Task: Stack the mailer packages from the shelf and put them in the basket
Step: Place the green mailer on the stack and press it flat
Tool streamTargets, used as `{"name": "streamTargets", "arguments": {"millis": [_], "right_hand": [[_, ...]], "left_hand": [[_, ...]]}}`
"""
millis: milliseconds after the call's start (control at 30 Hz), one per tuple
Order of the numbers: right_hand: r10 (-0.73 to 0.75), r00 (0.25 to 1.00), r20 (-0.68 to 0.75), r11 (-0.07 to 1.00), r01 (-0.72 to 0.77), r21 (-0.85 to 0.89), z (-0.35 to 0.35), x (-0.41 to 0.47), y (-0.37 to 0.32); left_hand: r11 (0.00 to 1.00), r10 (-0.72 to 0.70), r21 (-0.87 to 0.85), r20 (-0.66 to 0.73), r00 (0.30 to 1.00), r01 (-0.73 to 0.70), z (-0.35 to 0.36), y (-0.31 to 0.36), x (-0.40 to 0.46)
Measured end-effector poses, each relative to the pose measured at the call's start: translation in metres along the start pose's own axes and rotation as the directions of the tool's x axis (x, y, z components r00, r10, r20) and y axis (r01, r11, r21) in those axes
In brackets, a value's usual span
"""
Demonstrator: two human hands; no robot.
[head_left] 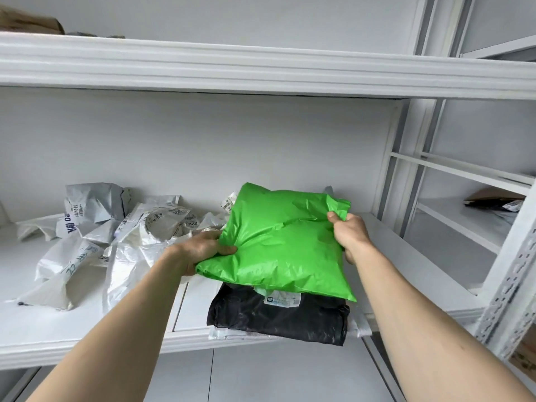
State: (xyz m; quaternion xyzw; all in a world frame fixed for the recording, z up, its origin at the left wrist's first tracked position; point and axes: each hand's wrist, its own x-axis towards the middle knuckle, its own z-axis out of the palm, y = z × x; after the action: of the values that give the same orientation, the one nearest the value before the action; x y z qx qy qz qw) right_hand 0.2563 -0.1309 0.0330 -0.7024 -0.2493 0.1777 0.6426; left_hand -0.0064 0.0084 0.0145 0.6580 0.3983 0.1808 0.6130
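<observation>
Stacking on the shelf
Both hands, left hand (pixel 200 246) and right hand (pixel 349 232), grip the green mailer (pixel 282 242) above the black mailer (pixel 278 317); it wants lowering squarely.

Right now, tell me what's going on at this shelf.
A person grips a green mailer with both hands, the left hand at its left edge and the right hand at its upper right corner. It sits over a black mailer at the front of the white shelf. Crumpled white and grey mailers lie loose on the left. No basket is in view.
</observation>
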Motion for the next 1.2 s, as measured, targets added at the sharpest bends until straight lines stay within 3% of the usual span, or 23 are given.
{"name": "streamTargets", "arguments": {"millis": [100, 233, 267, 333, 400, 467, 533, 633, 667, 733, 767, 833, 900, 933, 1033, 1200], "right_hand": [[-0.076, 0.985, -0.156, 0.996, 0.082, 0.037, -0.001, 0.002, -0.003], [-0.279, 0.921, -0.273, 0.943, 0.316, 0.105, -0.002, -0.002, -0.031], [-0.33, 0.901, -0.283, 0.925, 0.368, 0.093, 0.0, -0.004, -0.038], [-0.396, 0.881, -0.259, 0.896, 0.432, 0.099, 0.007, -0.012, -0.052], [-0.424, 0.901, -0.09, 0.881, 0.433, 0.19, 0.013, -0.022, -0.059], [-0.446, 0.881, 0.161, 0.891, 0.419, 0.175, 0.014, -0.031, -0.055], [-0.376, 0.853, 0.362, 0.922, 0.384, 0.052, 0.007, -0.035, -0.038], [-0.221, 0.852, 0.475, 0.931, 0.33, -0.158, -0.017, -0.034, -0.001], [-0.152, 0.855, 0.496, 0.938, 0.283, -0.2, -0.028, -0.034, 0.01], [0.0, 0.85, 0.527, 0.968, 0.134, -0.214, -0.043, -0.034, 0.029], [0.053, 0.861, 0.505, 0.978, 0.057, -0.201, -0.046, -0.032, 0.037], [0.093, 0.932, 0.351, 0.987, -0.041, -0.153, -0.044, -0.022, 0.049], [0.035, 0.994, 0.1, 0.983, -0.017, -0.181, -0.039, -0.012, 0.058], [0.022, 0.999, 0.047, 0.969, -0.01, -0.248, -0.035, -0.01, 0.062], [0.137, 0.985, 0.109, 0.913, -0.083, -0.399, -0.025, -0.01, 0.073], [0.152, 0.97, 0.189, 0.948, -0.089, -0.305, -0.01, -0.009, 0.076]], "left_hand": [[0.991, 0.097, 0.107, -0.138, 0.986, -0.083, 0.008, 0.001, 0.005], [0.966, 0.242, 0.155, -0.255, 0.936, -0.207, 0.019, 0.015, 0.005], [0.97, 0.23, 0.135, -0.252, 0.94, -0.202, 0.022, 0.019, 0.005], [0.989, 0.136, -0.045, -0.118, 0.984, -0.142, 0.03, 0.027, 0.003], [0.918, 0.094, -0.393, 0.086, 0.992, -0.053, 0.037, 0.034, 0.006], [0.754, 0.132, -0.656, 0.148, 0.98, -0.003, 0.039, 0.037, 0.01], [0.643, 0.113, -0.766, 0.112, 0.987, 0.013, 0.034, 0.032, 0.013], [0.614, 0.037, -0.789, 0.064, 0.997, 0.027, 0.012, 0.013, 0.016], [0.643, 0.013, -0.766, 0.05, 0.999, 0.03, 0.004, 0.007, 0.015], [0.841, -0.041, -0.538, 0.03, 0.999, 0.05, -0.003, 0.0, 0.009], [0.927, -0.078, -0.367, 0.022, 0.997, 0.081, -0.001, -0.001, 0.003], [0.99, -0.107, -0.095, -0.01, 0.994, 0.106, 0.007, -0.003, -0.001], [0.994, -0.095, 0.041, -0.071, 0.993, 0.098, 0.017, -0.005, 0.001], [0.99, -0.087, 0.098, -0.108, 0.99, 0.098, 0.022, -0.006, 0.002], [0.942, -0.075, 0.311, -0.183, 0.98, 0.13, 0.038, -0.01, 0.008], [0.823, -0.097, 0.547, -0.132, 0.986, 0.154, 0.058, -0.014, 0.007]]}}
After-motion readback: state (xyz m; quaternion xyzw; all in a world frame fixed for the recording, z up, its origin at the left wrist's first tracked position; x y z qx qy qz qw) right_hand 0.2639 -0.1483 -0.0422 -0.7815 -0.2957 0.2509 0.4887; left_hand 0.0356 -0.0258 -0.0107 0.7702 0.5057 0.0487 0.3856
